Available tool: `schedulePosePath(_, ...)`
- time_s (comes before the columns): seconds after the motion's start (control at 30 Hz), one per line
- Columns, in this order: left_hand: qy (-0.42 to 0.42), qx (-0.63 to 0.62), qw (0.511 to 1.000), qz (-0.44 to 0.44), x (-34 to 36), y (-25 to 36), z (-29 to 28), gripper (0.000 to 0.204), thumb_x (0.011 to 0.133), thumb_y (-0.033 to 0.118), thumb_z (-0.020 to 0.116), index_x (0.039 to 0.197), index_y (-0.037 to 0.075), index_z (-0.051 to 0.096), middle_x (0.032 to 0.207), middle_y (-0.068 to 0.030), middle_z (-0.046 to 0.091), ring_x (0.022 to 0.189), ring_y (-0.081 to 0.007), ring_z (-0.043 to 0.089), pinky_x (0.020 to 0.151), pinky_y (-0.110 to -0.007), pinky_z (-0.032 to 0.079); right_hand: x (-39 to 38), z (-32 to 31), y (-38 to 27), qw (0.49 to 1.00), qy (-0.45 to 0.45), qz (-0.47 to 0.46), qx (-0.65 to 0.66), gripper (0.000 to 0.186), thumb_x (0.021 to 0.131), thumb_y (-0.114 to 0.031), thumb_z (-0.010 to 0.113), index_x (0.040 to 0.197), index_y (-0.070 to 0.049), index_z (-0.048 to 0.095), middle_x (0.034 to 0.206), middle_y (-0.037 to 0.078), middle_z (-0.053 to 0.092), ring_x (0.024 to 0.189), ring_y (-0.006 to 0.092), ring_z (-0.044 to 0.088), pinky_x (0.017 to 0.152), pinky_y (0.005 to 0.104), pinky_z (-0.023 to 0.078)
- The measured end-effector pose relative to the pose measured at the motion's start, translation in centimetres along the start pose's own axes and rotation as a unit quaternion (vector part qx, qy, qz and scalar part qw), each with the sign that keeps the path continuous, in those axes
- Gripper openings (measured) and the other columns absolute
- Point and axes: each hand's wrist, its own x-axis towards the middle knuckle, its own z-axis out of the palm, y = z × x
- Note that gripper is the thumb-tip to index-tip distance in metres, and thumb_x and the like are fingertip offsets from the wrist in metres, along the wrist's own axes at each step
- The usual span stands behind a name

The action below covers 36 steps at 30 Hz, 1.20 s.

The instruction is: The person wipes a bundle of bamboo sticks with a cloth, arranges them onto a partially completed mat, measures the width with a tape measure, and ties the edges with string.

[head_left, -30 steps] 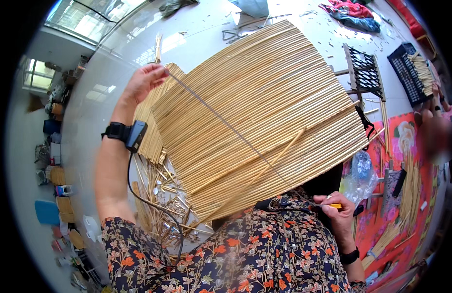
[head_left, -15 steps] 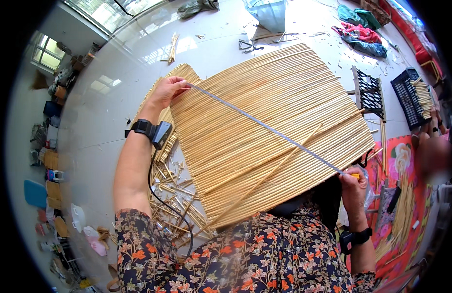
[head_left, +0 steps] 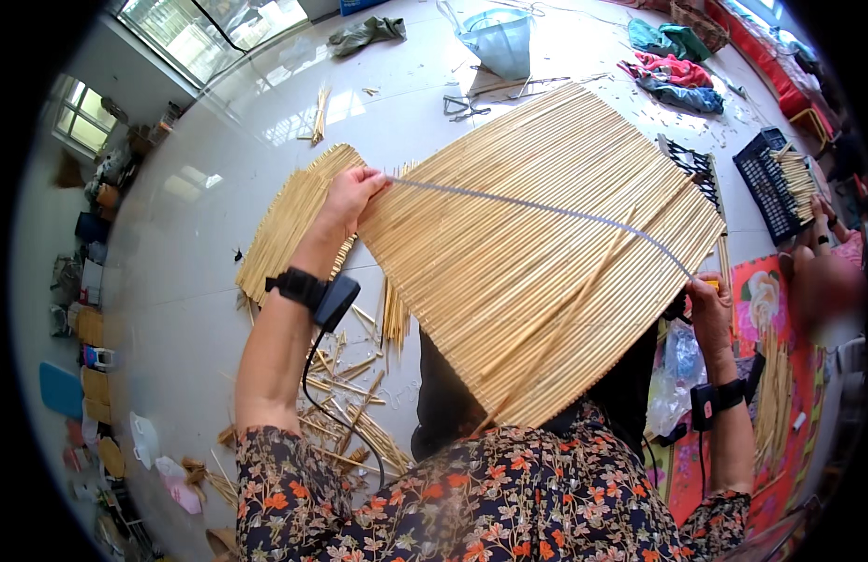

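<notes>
A large mat of golden stalks (head_left: 509, 215), laid side by side, spans my lap and the space in front of me. Across it runs a narrow grey tape measure (head_left: 556, 209), bowed upward in the middle. My left hand (head_left: 354, 195) pinches one end of the tape at the mat's left corner. At the right edge, my right hand (head_left: 710, 295) grips the other end, with a bit of yellow showing at its fingers. One loose stalk (head_left: 584, 290) lies slantwise on the mat. Behind my left hand is a second, smaller stalk piece (head_left: 284, 225).
Cut stalk scraps (head_left: 349, 403) litter the floor at lower left. A blue bag (head_left: 497, 42) and clothes (head_left: 677, 80) lie farther off. At right stand a black crate (head_left: 771, 192) of stalks and a red floral mat (head_left: 757, 290), with another person beside them.
The stalk mat has turned and shifted right, baring more of the smaller piece and the scraps. Both hands moved right and slightly nearer or lower. The tape, straight before, now sags into a curve.
</notes>
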Motion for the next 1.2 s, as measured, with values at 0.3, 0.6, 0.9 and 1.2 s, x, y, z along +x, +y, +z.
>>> schedulePosePath(0.3, -0.016, -0.038, 0.999, -0.032, -2.9, 0.9, -2.1, 0.010, 0.098, 0.009, 0.062, 0.101, 0.003, 0.068, 0.104, -0.0079, 0.073, 0.093, -0.0117, 0.068, 0.081, -0.023, 0.054, -10.3, 2.2, -3.1, 0.965, 0.022, -0.048, -0.256, 0.010, 0.081, -0.007, 0.068, 0.087, -0.001, 0.065, 0.100, 0.012, 0.070, 0.098, 0.0204, 0.064, 0.091, 0.0325, 0.048)
schedulePosePath(0.6, -0.088, 0.097, 0.986, -0.106, -0.8, 0.8, -4.1, 0.011, 0.092, 0.016, 0.072, 0.099, 0.008, 0.069, 0.085, 0.0019, 0.066, 0.072, -0.0075, 0.059, 0.067, -0.022, 0.049, -20.3, 5.6, -0.8, 0.975, -0.017, 0.086, -0.202, 0.009, 0.079, -0.005, 0.074, 0.085, -0.001, 0.069, 0.090, 0.011, 0.070, 0.086, 0.0167, 0.065, 0.081, 0.0280, 0.049)
schedulePosePath(0.9, -0.032, 0.104, 0.992, -0.067, -0.5, -1.4, -3.7, 0.014, 0.090, 0.013, 0.072, 0.098, 0.002, 0.069, 0.085, -0.0027, 0.066, 0.077, -0.0118, 0.060, 0.069, -0.025, 0.050, -22.0, 8.2, -0.6, 0.981, 0.013, 0.030, -0.193, 0.010, 0.081, -0.006, 0.073, 0.086, 0.000, 0.068, 0.090, 0.011, 0.069, 0.087, 0.0179, 0.065, 0.082, 0.0293, 0.049)
schedulePosePath(1.2, -0.067, 0.141, 0.981, -0.113, 1.4, -2.3, -6.3, 0.010, 0.091, 0.015, 0.068, 0.097, 0.007, 0.069, 0.067, 0.0064, 0.054, 0.050, -0.0040, 0.043, 0.040, -0.023, 0.031, -22.6, 8.0, -0.7, 0.971, 0.016, 0.007, -0.240, 0.010, 0.083, -0.004, 0.071, 0.091, 0.000, 0.070, 0.096, 0.012, 0.071, 0.093, 0.0206, 0.066, 0.085, 0.0313, 0.051)
